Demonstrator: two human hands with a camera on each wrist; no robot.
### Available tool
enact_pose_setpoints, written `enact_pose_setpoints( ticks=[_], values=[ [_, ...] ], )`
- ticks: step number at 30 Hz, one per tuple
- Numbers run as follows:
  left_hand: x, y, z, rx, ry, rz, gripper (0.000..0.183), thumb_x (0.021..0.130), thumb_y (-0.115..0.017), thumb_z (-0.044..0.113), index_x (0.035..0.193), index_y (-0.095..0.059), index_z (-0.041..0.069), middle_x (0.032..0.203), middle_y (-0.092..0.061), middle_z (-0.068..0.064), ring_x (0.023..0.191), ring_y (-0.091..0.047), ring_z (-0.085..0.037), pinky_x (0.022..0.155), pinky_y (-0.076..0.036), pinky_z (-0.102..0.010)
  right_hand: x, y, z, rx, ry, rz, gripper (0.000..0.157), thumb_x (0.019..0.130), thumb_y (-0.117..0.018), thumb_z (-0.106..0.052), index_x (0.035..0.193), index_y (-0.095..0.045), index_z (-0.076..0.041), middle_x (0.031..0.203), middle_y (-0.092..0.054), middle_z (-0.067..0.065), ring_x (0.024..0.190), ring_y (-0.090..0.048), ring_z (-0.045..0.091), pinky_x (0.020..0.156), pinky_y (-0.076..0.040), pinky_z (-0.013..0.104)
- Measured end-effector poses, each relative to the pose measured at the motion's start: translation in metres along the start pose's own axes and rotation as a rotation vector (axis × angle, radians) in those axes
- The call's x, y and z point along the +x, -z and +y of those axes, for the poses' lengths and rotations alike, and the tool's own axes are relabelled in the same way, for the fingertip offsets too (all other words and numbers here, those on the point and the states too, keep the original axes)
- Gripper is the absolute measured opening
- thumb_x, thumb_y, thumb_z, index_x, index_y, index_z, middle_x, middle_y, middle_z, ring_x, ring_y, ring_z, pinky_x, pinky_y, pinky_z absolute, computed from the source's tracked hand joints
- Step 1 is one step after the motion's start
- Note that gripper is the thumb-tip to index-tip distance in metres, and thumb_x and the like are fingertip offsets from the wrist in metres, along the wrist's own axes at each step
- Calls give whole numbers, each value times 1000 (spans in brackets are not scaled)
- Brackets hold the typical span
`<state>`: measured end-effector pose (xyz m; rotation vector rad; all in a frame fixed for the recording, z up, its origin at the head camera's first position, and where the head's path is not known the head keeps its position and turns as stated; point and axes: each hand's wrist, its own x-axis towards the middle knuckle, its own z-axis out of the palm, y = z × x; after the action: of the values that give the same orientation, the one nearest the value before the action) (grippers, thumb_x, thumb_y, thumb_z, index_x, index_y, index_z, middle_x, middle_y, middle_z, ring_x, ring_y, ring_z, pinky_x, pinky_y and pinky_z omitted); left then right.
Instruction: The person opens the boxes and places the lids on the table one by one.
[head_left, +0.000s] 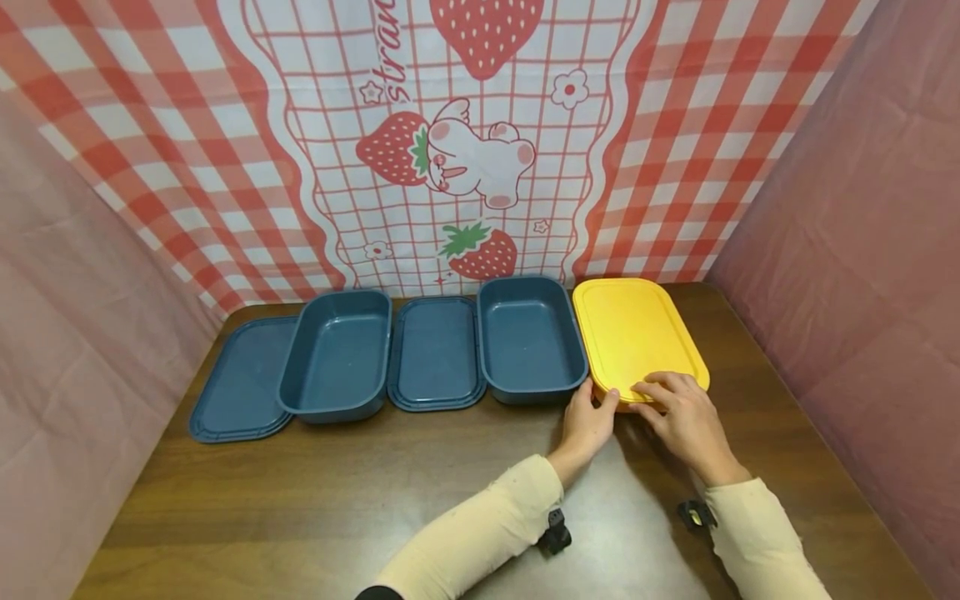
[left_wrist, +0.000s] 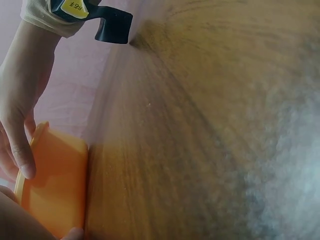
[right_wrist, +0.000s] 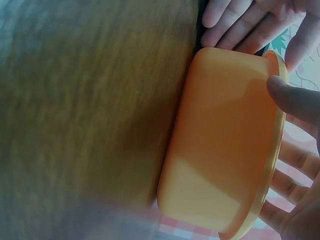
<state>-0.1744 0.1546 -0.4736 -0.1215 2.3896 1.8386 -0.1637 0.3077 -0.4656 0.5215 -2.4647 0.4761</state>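
Note:
At the right of the row sits a yellow lunch box (right_wrist: 220,135), its yellow lid (head_left: 633,333) lying over the top. My right hand (head_left: 684,417) holds the lid's near edge, thumb on the rim and fingers over the top. The right wrist view shows that thumb (right_wrist: 290,97) against the lip. My left hand (head_left: 588,425) is at the box's near left corner. Its fingers (right_wrist: 240,25) extend straight along the side wall, and its thumb is close to the lid's corner. Most of the box's body is hidden under the lid in the head view.
Left of the yellow box stands an uncovered blue box (head_left: 531,337), then a blue lid (head_left: 437,354), another uncovered blue box (head_left: 337,354) and a second blue lid (head_left: 243,383). A strawberry-print cloth (head_left: 480,150) hangs behind the wooden table (head_left: 315,517); pink curtains (head_left: 840,250) flank it.

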Motion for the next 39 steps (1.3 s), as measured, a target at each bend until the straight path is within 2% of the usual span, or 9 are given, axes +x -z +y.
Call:
enact_pose_setpoints(
  ticks=[8, 13, 17, 28, 31, 32, 34, 38, 39],
  values=[
    [-5, 5, -3, 7, -114, -10, 54, 94, -60, 36, 137, -54, 4, 130, -63, -15, 120, -59, -28, 100, -49, -40, -2, 0, -1, 13, -1, 21, 30, 65, -87, -8, 91, -75, -5, 94, -66, 13, 92, -59, 35, 76, -49, 51],
    [-3, 4, -6, -5, -76, -32, 60, 90, -68, 33, 140, -51, 6, 136, -60, -10, 126, -55, -23, 105, -46, -36, -1, -1, -1, 33, -13, 35, 29, 64, -88, -8, 90, -75, -4, 93, -66, 13, 92, -58, 35, 77, -49, 51],
    [-2, 4, -7, 24, -75, -24, 61, 87, -72, 28, 140, -50, 6, 137, -59, -9, 127, -55, -23, 106, -46, -34, -1, -2, -1, 47, -29, 37, 29, 64, -87, -9, 90, -75, -4, 94, -66, 13, 93, -58, 35, 78, -48, 51],
    [3, 3, -5, 5, -33, 10, 56, 89, -70, 23, 138, -52, 4, 130, -63, -12, 120, -59, -23, 102, -48, -35, 4, -4, 2, 93, -38, 41, 28, 65, -87, -7, 90, -75, -3, 96, -65, 15, 96, -56, 35, 83, -45, 49],
    [3, 4, -5, -16, -42, 6, 55, 89, -69, 24, 138, -53, 3, 130, -63, -14, 120, -59, -25, 102, -48, -38, 6, -4, 3, 93, -28, 43, 28, 64, -86, -7, 90, -75, -3, 96, -66, 16, 96, -56, 35, 83, -45, 49],
    [8, 0, -14, -6, -80, 14, 56, 91, -67, 29, 138, -52, 4, 130, -63, -13, 119, -60, -23, 101, -49, -36, 6, -4, 3, 90, -23, 44, 28, 64, -86, -7, 90, -75, -3, 96, -66, 16, 95, -56, 35, 82, -45, 49],
    [7, 1, -14, 2, -85, 7, 55, 91, -67, 30, 138, -53, 4, 129, -63, -14, 119, -60, -24, 100, -49, -37, 6, -4, 2, 82, -13, 49, 29, 64, -86, -7, 90, -75, -3, 95, -66, 15, 94, -57, 36, 81, -45, 49],
    [6, -1, -15, 39, -67, 1, 56, 91, -67, 31, 139, -53, 6, 131, -63, -11, 121, -60, -22, 101, -49, -34, 3, -3, 2, 64, 1, 54, 29, 63, -86, -7, 90, -76, -3, 94, -67, 14, 92, -58, 35, 79, -46, 47],
    [0, 3, -6, 33, -27, -13, 56, 89, -68, 26, 138, -53, 5, 132, -63, -13, 122, -59, -24, 103, -48, -37, 2, -2, 2, 60, 2, 52, 29, 63, -86, -7, 90, -76, -3, 94, -67, 14, 92, -59, 34, 79, -46, 46]
  ],
)
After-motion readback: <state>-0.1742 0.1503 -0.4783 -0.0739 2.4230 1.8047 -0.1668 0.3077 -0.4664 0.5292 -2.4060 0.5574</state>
